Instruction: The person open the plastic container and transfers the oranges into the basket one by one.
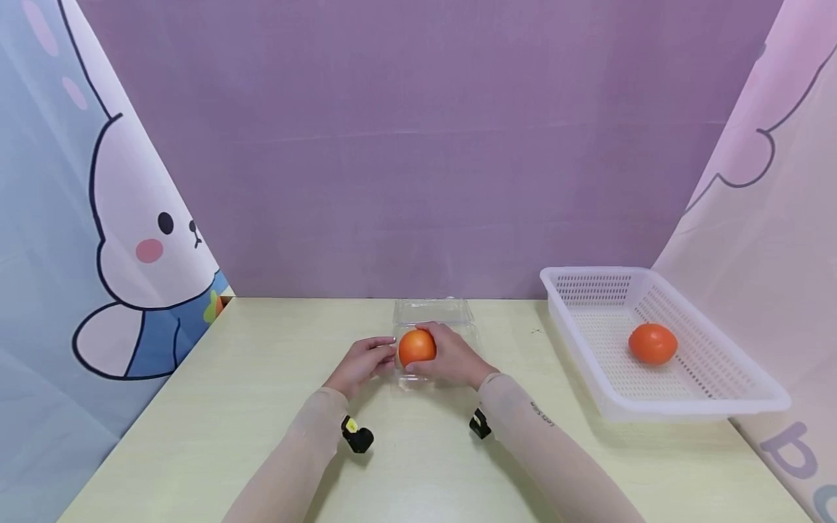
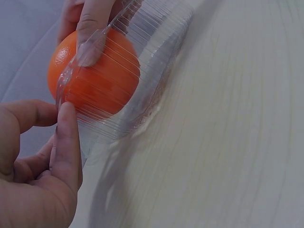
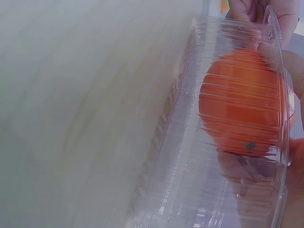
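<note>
A clear plastic clamshell box point(image 1: 434, 311) stands on the table with its lid raised at the back. My right hand point(image 1: 455, 359) grips an orange point(image 1: 416, 348), thumb on the near side and fingers on the far side. Through the ribbed side wall point(image 3: 209, 185) in the right wrist view, the orange shows low inside the box, with a small green stem spot. At the left, my left hand point(image 1: 365, 363) pinches the box's rim between thumb and finger, as the left wrist view shows. The box's floor under the orange is hidden.
A white perforated plastic basket point(image 1: 591, 363) stands at the right of the table, holding one orange-red round fruit point(image 1: 652, 343). A purple cloth point(image 1: 418, 145) hangs behind the pale wooden table point(image 1: 216, 414); printed curtains close both sides.
</note>
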The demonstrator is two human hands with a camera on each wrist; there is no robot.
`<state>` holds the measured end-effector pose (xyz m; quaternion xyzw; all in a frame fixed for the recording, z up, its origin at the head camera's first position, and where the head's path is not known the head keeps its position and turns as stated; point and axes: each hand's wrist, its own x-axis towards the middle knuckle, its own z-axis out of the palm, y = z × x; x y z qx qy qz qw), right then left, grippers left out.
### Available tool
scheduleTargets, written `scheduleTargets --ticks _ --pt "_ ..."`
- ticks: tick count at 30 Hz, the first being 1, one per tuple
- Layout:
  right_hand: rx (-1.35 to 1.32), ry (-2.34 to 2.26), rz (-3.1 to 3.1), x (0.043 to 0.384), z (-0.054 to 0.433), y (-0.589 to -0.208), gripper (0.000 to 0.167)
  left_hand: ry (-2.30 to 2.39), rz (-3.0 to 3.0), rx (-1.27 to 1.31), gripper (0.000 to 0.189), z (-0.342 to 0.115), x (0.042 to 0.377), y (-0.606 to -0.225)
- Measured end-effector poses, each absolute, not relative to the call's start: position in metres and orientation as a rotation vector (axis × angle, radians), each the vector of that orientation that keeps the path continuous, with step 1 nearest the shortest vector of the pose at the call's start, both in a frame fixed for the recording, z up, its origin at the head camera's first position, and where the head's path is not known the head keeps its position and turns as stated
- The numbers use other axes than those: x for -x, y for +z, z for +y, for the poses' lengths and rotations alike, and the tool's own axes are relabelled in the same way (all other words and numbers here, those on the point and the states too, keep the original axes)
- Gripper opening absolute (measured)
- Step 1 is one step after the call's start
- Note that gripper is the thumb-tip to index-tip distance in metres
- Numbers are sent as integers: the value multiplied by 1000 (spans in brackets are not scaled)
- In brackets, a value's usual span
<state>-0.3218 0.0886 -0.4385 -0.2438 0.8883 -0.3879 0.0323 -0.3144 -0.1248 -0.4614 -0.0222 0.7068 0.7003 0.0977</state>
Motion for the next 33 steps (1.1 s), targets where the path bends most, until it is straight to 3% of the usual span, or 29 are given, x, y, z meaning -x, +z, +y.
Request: scheduleTargets --ticks 33 --pt "754 -1204 2784 321 99 -426 82 2084 2081 77 37 -124 314 -459"
